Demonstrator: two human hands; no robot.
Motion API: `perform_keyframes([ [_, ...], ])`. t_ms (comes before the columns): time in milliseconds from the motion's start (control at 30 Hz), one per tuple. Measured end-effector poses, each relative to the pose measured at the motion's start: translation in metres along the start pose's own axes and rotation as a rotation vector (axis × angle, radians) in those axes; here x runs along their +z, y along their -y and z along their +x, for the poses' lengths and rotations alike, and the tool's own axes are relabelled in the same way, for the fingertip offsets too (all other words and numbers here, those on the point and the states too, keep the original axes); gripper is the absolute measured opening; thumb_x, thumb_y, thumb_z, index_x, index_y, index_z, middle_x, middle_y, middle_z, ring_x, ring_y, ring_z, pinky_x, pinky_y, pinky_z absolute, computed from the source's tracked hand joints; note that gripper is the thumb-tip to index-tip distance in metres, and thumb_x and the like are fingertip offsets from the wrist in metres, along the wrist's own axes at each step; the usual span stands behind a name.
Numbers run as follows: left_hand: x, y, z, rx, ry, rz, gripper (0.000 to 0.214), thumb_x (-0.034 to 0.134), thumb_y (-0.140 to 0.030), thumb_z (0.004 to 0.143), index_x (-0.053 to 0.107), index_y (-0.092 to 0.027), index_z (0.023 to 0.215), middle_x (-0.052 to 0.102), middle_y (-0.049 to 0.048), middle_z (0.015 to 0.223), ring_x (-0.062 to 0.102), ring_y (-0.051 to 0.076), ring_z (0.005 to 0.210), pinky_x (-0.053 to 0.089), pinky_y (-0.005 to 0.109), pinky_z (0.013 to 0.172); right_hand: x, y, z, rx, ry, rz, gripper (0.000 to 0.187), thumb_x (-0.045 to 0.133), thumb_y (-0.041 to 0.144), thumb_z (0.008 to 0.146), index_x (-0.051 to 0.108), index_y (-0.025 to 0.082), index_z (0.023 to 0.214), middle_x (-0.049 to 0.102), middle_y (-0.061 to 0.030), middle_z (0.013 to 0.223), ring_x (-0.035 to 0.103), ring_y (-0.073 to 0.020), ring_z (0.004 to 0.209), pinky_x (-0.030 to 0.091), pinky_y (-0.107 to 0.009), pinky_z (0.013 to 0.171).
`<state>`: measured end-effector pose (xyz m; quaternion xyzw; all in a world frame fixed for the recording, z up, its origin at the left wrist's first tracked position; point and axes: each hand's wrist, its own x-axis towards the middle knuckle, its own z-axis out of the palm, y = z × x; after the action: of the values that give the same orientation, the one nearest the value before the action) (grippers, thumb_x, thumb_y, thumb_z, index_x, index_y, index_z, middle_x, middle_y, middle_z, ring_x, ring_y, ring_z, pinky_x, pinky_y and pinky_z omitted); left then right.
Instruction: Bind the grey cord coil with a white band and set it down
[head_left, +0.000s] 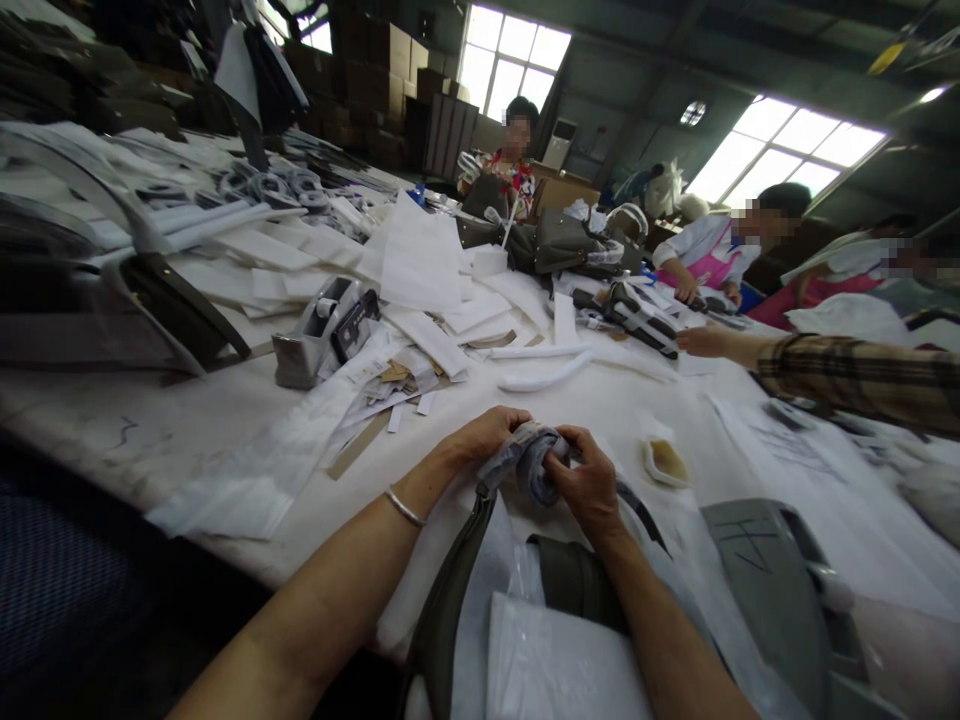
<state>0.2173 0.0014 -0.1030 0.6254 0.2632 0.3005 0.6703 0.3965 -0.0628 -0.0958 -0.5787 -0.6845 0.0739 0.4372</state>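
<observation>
A dark olive handbag (457,600) stands in front of me at the table edge, with white sheets and a clear plastic packet (562,650) in its opening. Just above its far end is a coiled grey strap (536,480), apparently in a plastic wrap. My left hand (499,430) pinches the strap's upper side, its fingertips partly hidden. My right hand (591,482) is closed on the coil from the other side, thumb pressed into it. A dark strap end (643,515) lies beyond my right wrist.
Left of centre stands a tape dispenser (319,335) beside paper scraps (409,375) and white sheets (420,255). A small dish (664,463) and a grey-green device (772,570) are to the right. A co-worker's plaid sleeve (855,370) reaches in; other people work across the table.
</observation>
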Motion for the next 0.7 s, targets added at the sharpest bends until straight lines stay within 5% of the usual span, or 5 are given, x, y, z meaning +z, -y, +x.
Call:
perform_keyframes([
  [233,0.0068,-0.0056,0.0018,0.02,-0.115,0.066,0.026,0.072,-0.031,0.062,0.062,-0.013,0.078,0.055,-0.005,0.066,0.046,0.009,0.059,0.038,0.021,0.056,0.0019,-0.0001,-0.0012,-0.004,-0.006,0.013,0.019,0.064,0.03,0.074,0.064,0.022,0.09,0.067,-0.0003,0.082,0.062,-0.0179,0.073,0.052,-0.031,0.074],
  [467,0.0033,-0.0011,0.0024,0.029,-0.073,0.148,0.022,0.069,-0.032,0.068,0.063,-0.013,0.078,0.056,-0.0037,0.066,0.046,0.011,0.06,0.036,0.022,0.055,0.0007,-0.0002,-0.0018,-0.021,-0.004,-0.005,0.019,0.064,0.031,0.075,0.064,0.022,0.092,0.068,-0.0005,0.083,0.062,-0.0178,0.072,0.052,-0.032,0.075],
  [700,0.0054,0.0029,0.0064,0.06,-0.144,0.006,0.02,0.074,-0.023,0.062,0.063,-0.013,0.075,0.059,-0.0032,0.068,0.049,0.011,0.063,0.038,0.022,0.059,0.0036,-0.0041,-0.0018,0.029,0.05,0.039,0.02,0.064,0.03,0.074,0.063,0.022,0.093,0.067,-0.0002,0.083,0.062,-0.018,0.074,0.052,-0.032,0.073],
])
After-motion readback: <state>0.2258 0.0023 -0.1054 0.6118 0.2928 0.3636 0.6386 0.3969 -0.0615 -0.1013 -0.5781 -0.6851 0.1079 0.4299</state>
